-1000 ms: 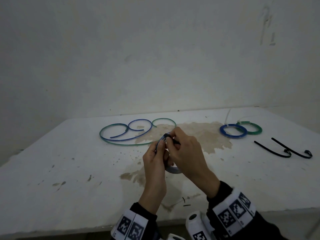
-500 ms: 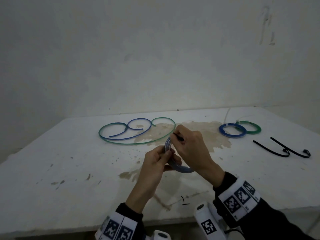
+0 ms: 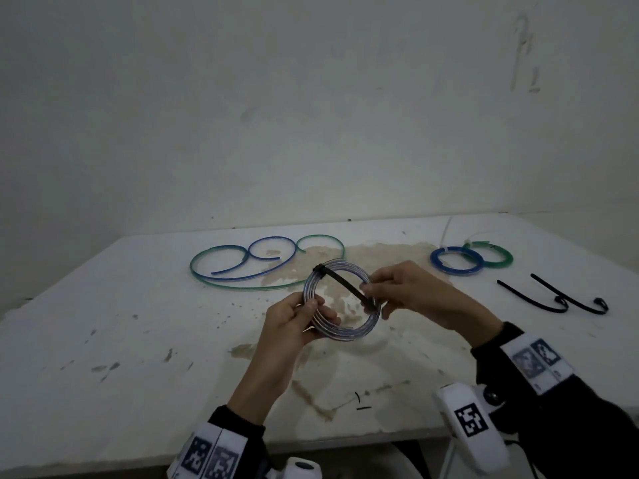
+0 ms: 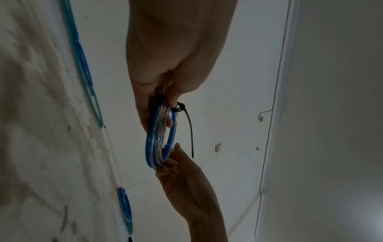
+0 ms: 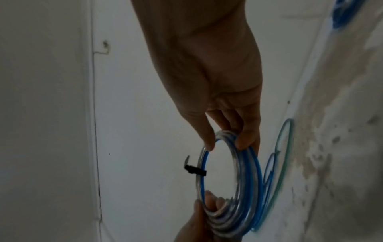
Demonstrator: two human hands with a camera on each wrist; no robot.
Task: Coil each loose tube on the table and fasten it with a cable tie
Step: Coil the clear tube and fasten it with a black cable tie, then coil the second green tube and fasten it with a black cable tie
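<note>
Both hands hold a coiled tube [image 3: 345, 335], clear with blue turns, above the middle of the table [image 3: 103, 340]. My left hand [image 3: 311, 307] pinches its lower left rim. Thumb and fingers of my right hand [image 3: 371, 293] pinch the right rim. A black cable tie [image 3: 320, 269] circles the coil at its upper left, and its long tail [image 3: 345, 285] runs across the ring toward the right fingers. The left wrist view shows the coil [image 4: 159, 139] edge-on, with the tie's tail [image 4: 190, 131] hanging free. The right wrist view shows the tie head [image 5: 194, 169].
A loose blue tube [image 3: 269, 242] and a loose green tube [image 3: 321, 238] lie curled together at the back left. A tied blue coil [image 3: 436, 262] and a tied green coil [image 3: 501, 262] lie at the back right. Two spare black cable ties [image 3: 539, 299] lie further right.
The coil has turned from edge-on to face me and opened into a full ring. My hands have moved apart, and the tie's tail now stretches across the coil.
</note>
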